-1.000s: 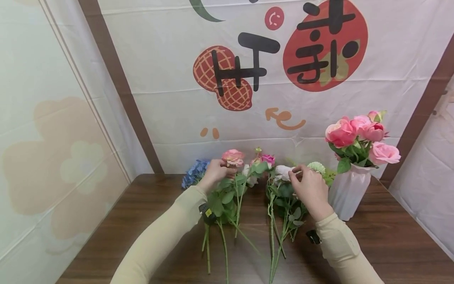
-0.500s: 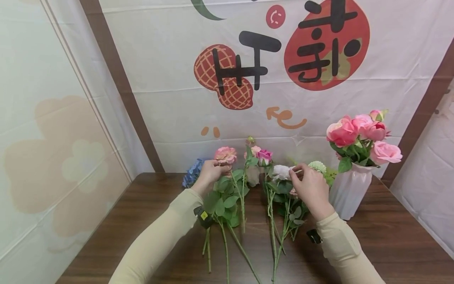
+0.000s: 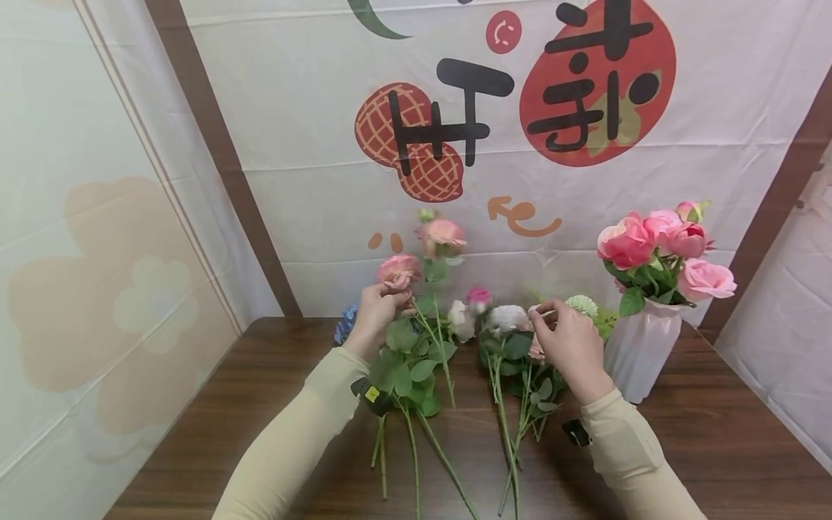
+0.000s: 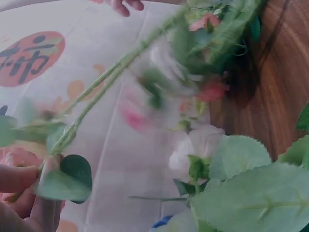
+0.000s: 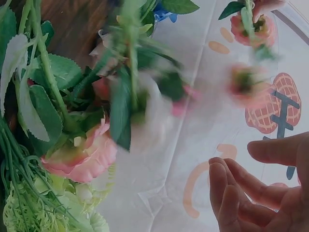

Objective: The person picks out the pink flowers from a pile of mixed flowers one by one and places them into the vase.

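Note:
My left hand (image 3: pixel 377 314) pinches the green stem (image 4: pixel 104 79) of a pink flower (image 3: pixel 398 271), just under the bloom. A second pink bloom (image 3: pixel 443 235) and a small bud rise above it on that spray, against the backdrop. Over the right-hand flowers is my right hand (image 3: pixel 570 350), near a white flower (image 3: pixel 509 318). In the right wrist view, thumb and fingers (image 5: pixel 260 191) are apart with nothing between them. A magenta rose (image 3: pixel 479 296) and a white rose (image 3: pixel 461 321) lie between the two hands; both wrist views blur them.
A white vase (image 3: pixel 640 354) with several pink roses (image 3: pixel 705 279) stands at the right. Leafy stems (image 3: pixel 416 462) spread toward the front of the brown table (image 3: pixel 260 433). Blue petals (image 3: pixel 347 323) show at the left, and a pale green pompon flower (image 3: pixel 581 307) near the vase.
My left hand has moved left and slightly up, raising the pink spray out of the pile. The magenta rose and white flower shifted a little; my right hand stays almost where it was.

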Available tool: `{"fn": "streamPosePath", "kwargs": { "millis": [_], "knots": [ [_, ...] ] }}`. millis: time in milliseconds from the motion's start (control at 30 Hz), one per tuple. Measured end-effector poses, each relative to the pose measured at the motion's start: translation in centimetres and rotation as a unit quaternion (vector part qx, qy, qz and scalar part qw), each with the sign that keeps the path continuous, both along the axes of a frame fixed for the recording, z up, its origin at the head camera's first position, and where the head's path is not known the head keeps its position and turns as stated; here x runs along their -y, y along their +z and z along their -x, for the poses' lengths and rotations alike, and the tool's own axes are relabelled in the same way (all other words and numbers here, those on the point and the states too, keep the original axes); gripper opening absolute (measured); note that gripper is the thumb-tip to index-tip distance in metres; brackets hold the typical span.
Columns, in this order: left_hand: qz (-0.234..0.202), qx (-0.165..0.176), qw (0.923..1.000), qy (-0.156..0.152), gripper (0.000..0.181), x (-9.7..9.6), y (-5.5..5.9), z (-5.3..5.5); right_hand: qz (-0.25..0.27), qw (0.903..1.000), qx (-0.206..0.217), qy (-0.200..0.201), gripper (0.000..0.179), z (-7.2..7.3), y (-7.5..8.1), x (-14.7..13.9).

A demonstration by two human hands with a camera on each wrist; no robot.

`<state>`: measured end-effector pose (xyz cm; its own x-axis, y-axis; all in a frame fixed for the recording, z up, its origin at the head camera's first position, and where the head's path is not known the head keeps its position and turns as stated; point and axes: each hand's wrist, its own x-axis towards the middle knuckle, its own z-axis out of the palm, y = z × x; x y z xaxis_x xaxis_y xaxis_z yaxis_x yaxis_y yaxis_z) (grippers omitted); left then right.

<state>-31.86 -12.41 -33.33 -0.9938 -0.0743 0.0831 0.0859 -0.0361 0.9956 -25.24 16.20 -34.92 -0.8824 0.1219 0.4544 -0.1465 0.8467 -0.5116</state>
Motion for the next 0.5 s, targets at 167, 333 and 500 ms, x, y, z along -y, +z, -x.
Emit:
{"fn": "streamPosePath", "kwargs": {
  "millis": [167, 333, 500],
  "knots": [
    [0.022, -0.011, 0.9997, -0.003, 0.019, 0.0, 0.0, -0.4, 0.0, 1.0, -0.004, 0.003, 0.031, -0.1, 0.1, 0.2],
    [-0.015, -0.018, 0.9997, -0.009, 0.023, -0.5, 0.0, -0.7, 0.007, 0.9998, -0.014, 0.014, 0.029, -0.3, 0.3, 0.6],
    [-0.027, -0.024, 0.9993, -0.007, 0.024, -1.0, -0.2, -1.0, 0.008, 0.9993, -0.018, 0.032, 0.033, -0.4, 0.4, 0.9]
  ]
}}
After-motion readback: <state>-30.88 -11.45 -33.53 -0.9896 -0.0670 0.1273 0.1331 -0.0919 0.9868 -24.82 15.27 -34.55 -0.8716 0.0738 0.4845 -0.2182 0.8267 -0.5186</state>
